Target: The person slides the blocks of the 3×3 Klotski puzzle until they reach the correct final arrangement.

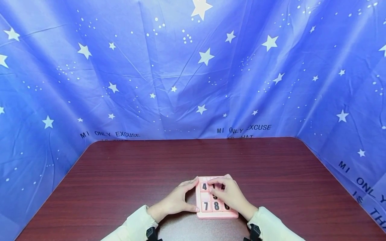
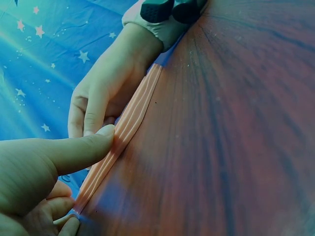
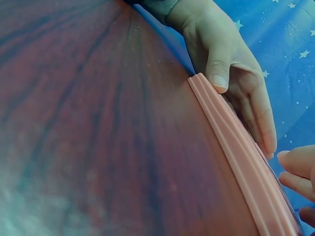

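Note:
A pink sliding number puzzle [image 1: 217,216] lies flat on the table; black numerals 4, 7 and 8 show plainly on its tiles. The middle-left slot has no tile in it. My left hand [image 1: 178,200] holds the frame along its left edge, thumb by the near corner and fingers by the far one. In the left wrist view that thumb rests against the ridged side of the puzzle [image 2: 130,115]. Over the tiles reaches my right hand [image 1: 231,194], its index fingertip and thumb touching near the 4 tile [image 1: 204,186]. This hand covers part of the right-hand tiles.
The dark red wood-grain table [image 1: 126,167] extends around the puzzle. A blue curtain [image 1: 169,67] with white stars hangs behind it and along both sides. Pale sleeves [image 1: 132,223] and black wrist cameras [image 1: 255,231] are at the near edge.

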Tool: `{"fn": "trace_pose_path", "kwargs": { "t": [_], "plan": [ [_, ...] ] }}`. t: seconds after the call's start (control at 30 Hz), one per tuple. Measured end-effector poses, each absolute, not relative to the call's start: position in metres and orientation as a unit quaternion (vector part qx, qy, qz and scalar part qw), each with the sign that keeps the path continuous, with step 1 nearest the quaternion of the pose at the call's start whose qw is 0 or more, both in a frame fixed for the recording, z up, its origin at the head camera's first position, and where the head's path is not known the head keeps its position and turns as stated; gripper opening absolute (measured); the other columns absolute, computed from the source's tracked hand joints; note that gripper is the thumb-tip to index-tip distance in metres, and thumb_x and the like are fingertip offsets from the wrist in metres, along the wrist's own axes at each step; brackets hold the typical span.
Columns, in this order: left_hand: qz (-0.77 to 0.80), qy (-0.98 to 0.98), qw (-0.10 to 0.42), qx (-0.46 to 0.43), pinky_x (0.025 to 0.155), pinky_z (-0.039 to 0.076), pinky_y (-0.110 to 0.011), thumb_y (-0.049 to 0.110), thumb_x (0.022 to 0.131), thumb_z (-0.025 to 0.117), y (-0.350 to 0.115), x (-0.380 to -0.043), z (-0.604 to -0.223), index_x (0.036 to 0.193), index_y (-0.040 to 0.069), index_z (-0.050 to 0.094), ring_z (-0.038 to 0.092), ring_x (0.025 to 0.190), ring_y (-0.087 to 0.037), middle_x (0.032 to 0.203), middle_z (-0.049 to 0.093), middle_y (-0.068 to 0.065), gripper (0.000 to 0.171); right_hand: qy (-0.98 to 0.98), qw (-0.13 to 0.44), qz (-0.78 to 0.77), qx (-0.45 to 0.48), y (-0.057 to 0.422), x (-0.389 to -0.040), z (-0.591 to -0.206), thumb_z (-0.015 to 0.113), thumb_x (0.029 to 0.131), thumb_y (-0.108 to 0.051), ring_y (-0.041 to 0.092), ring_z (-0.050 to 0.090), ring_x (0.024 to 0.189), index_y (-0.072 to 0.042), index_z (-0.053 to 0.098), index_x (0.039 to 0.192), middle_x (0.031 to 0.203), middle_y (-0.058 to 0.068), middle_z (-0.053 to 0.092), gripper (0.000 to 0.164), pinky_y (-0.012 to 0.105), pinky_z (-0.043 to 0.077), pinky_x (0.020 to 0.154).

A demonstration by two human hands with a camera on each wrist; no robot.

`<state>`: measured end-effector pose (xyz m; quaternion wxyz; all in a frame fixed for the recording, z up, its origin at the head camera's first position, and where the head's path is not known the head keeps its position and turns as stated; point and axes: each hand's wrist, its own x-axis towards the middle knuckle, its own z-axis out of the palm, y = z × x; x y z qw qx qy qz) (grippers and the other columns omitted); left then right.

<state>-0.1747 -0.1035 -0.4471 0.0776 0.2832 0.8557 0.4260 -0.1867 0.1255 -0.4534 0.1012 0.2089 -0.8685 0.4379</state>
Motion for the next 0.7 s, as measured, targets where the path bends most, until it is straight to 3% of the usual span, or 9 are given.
{"fn": "trace_pose_path", "kwargs": {
  "t": [0.3, 0.7],
  "plan": [
    [0.425, 0.856, 0.08, 0.283, 0.11, 0.025, -0.048, 0.024, 0.066, 0.084, -0.1038, -0.1741, -0.4464, 0.142, -0.001, 0.037, 0.032, 0.134, -0.03, 0.149, 0.036, -0.013, 0.093, -0.872, 0.096, 0.431, 0.213, 0.1232, -0.1893, -0.4525, 0.078, 0.075, -0.016, 0.011, 0.041, 0.07, -0.018, 0.075, 0.098, 0.072, -0.007, 0.053, 0.023, 0.02, 0.037, 0.058],
    [0.426, 0.855, 0.08, 0.286, 0.111, 0.026, -0.046, 0.023, 0.066, 0.084, -0.1036, -0.1754, -0.4469, 0.143, -0.001, 0.037, 0.032, 0.134, -0.03, 0.149, 0.036, -0.012, 0.093, -0.874, 0.081, 0.426, 0.22, 0.1215, -0.192, -0.4512, 0.077, 0.075, -0.011, 0.011, 0.041, 0.068, -0.017, 0.074, 0.096, 0.069, -0.003, 0.049, 0.021, 0.019, 0.036, 0.057]
  ]
}}
